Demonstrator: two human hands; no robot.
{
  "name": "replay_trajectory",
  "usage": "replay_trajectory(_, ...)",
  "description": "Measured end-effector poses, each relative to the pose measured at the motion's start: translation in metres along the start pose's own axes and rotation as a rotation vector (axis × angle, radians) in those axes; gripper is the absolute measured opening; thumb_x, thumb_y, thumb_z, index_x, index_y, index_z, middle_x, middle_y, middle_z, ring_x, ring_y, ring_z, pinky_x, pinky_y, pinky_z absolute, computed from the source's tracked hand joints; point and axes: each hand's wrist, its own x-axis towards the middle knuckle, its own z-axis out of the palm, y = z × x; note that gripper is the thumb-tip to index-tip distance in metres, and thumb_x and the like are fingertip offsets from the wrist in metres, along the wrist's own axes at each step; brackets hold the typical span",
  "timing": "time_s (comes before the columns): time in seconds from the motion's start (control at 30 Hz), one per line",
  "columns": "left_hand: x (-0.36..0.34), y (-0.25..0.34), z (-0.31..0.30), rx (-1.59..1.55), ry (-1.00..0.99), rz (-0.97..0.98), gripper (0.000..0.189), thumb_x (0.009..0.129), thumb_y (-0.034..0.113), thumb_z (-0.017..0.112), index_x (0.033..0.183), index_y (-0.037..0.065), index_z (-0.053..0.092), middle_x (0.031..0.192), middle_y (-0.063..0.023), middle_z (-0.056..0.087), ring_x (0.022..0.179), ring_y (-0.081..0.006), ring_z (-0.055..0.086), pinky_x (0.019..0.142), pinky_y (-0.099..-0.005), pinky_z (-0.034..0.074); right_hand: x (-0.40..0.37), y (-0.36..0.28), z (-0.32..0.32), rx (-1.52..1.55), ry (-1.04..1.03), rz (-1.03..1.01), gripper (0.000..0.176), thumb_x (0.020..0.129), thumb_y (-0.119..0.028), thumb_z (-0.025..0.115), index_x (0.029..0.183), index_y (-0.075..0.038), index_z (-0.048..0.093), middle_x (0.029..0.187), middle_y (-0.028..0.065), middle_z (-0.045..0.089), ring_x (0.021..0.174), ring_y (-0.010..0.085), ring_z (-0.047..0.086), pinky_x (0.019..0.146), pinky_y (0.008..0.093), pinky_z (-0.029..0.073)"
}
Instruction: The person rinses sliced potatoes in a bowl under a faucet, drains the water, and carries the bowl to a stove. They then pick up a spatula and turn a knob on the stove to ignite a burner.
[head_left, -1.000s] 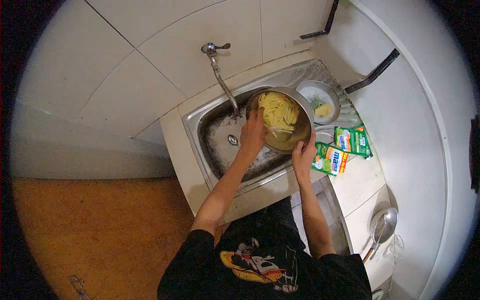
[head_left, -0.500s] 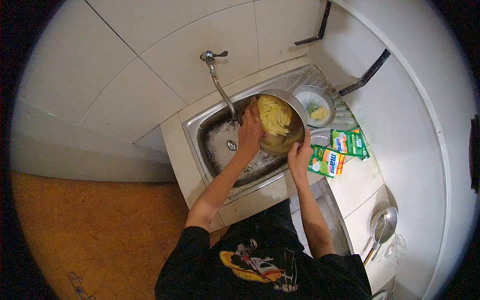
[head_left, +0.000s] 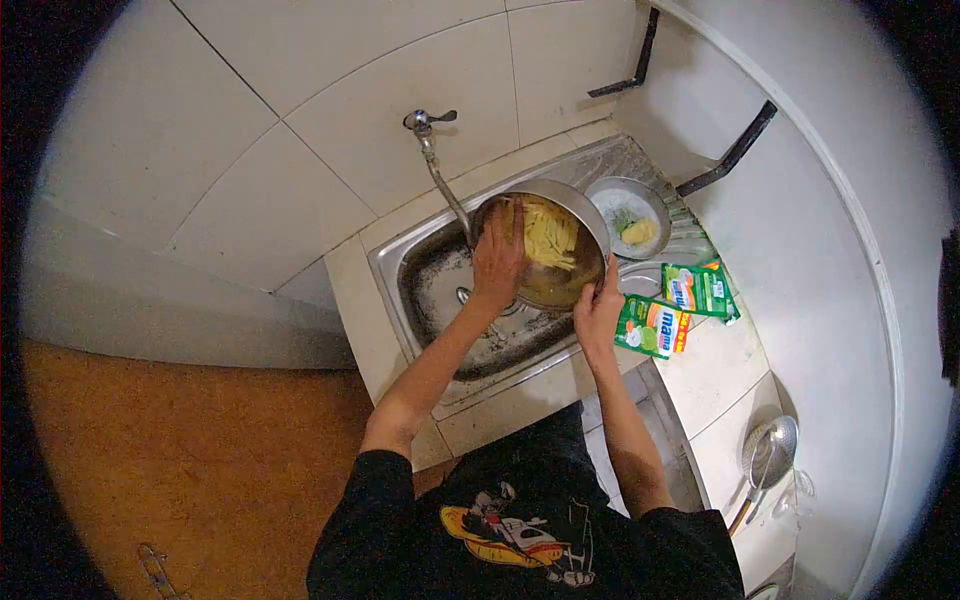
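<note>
Plainly, the tap's spout (head_left: 446, 188) hangs at the left, over the sink (head_left: 425, 285). Next comes your left hand (head_left: 498, 256), fingers slightly parted across the left side of the metal bowl and over the pale yellow strips (head_left: 552, 238); you cannot tell how hard they press. The bowl (head_left: 592, 222) is above the sink, just beside the spout. Treat it as stiff and sturdy, likely slick if wet, with its weight shifting as the strips slide. Those look firm yet slippery and might snap if squeezed, so a flat, loose palm should suit them better than a pinch. Your right hand (head_left: 598, 308) is curled round the bowl's lower right rim, probably the surest hold, since the smooth wall offers little purchase. Rightward, a dish (head_left: 626, 191) and green packets (head_left: 650, 326) lie near.
</note>
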Motion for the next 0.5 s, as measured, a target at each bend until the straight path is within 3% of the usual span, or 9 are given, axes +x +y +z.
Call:
replay_trajectory(0.07, 0.001, -0.002, -0.001, 0.004, -0.002, 0.012, 0.099, 0.063, 0.021, 0.076, 0.143, 0.002, 0.022, 0.13, -0.0258, 0.039, 0.111, -0.0386, 0.046, 0.092, -0.0419, 0.043, 0.003, -0.008, -0.002, 0.006, -0.013, 0.021, 0.056, 0.077, 0.005, 0.046, 0.131, 0.008, 0.035, 0.083, 0.0308, 0.061, 0.071, 0.0416, 0.062, 0.065, 0.0428, 0.048)
replay_trajectory(0.13, 0.001, -0.006, -0.001, -0.01, 0.018, 0.041, 0.098, 0.064, 0.021, 0.076, 0.143, 0.002, 0.022, 0.131, -0.0262, 0.038, 0.112, -0.0393, 0.045, 0.093, -0.0429, 0.041, 0.007, -0.017, -0.006, 0.129, -0.159, 0.204, 0.062, 0.076, 0.005, 0.047, 0.135, 0.009, 0.029, 0.11, 0.0346, 0.053, 0.097, 0.0469, 0.055, 0.086, 0.0464, 0.043)
replay_trajectory(0.3, -0.002, -0.013, 0.002, -0.006, -0.043, 0.032, 0.092, 0.068, 0.02, 0.072, 0.143, 0.003, 0.021, 0.135, -0.0269, 0.033, 0.116, -0.0418, 0.041, 0.097, -0.0451, 0.037, 0.007, -0.009, 0.001, 0.057, -0.127, 0.132, 0.062, 0.075, 0.006, 0.048, 0.134, 0.007, 0.03, 0.109, 0.0343, 0.054, 0.096, 0.0469, 0.056, 0.084, 0.0473, 0.043)
replay_trajectory(0.5, 0.006, -0.018, -0.005, 0.002, 0.065, 0.086, 0.086, 0.071, 0.012, 0.065, 0.144, 0.003, 0.021, 0.138, -0.0275, 0.028, 0.121, -0.0431, 0.037, 0.101, -0.0467, 0.034, 0.011, -0.022, 0.004, 0.109, -0.08, 0.124, 0.061, 0.075, 0.006, 0.049, 0.133, 0.007, 0.031, 0.099, 0.033, 0.058, 0.088, 0.0467, 0.058, 0.079, 0.0476, 0.045)
